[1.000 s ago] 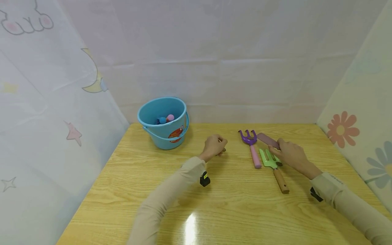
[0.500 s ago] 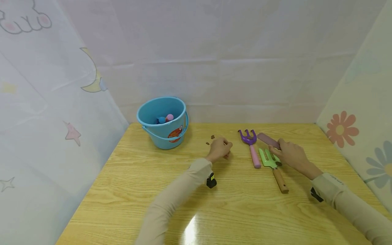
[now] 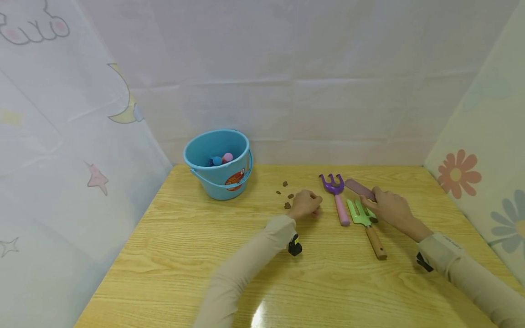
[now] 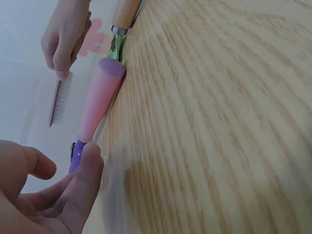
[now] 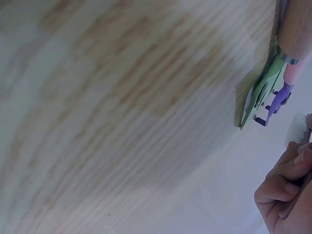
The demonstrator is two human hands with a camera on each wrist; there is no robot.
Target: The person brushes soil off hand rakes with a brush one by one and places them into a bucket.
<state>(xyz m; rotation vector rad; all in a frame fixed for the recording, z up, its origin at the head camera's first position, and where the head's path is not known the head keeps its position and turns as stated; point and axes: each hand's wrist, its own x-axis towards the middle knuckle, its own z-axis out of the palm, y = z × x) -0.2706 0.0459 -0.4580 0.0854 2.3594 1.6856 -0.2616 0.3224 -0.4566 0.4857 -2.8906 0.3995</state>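
My right hand (image 3: 391, 209) grips a mauve-backed brush (image 3: 358, 187); its pale bristles show in the left wrist view. Near the middle of the table is my left hand (image 3: 304, 205), holding nothing, its thumb and fingers apart in the left wrist view. Several small brown bits (image 3: 287, 205) lie beside and behind it. Just to its right rests a purple hand rake (image 3: 333, 187) with a pink handle, a brown bit on its head. Between that rake and my right hand lies a green garden fork (image 3: 362, 217) with a wooden handle and a dark bit on it.
A light blue bucket (image 3: 217, 184) stands at the back left, its handle hanging down in front. Inside are a blue rounded end (image 3: 217, 161) and a pink one (image 3: 227, 157). Printed sheets (image 3: 328, 114) hang behind the wooden table (image 3: 328, 287) and at both sides.
My left hand has moved right and slightly nearer, and brown bits have come into view on the table behind it. My right hand and the brush have stayed almost still.
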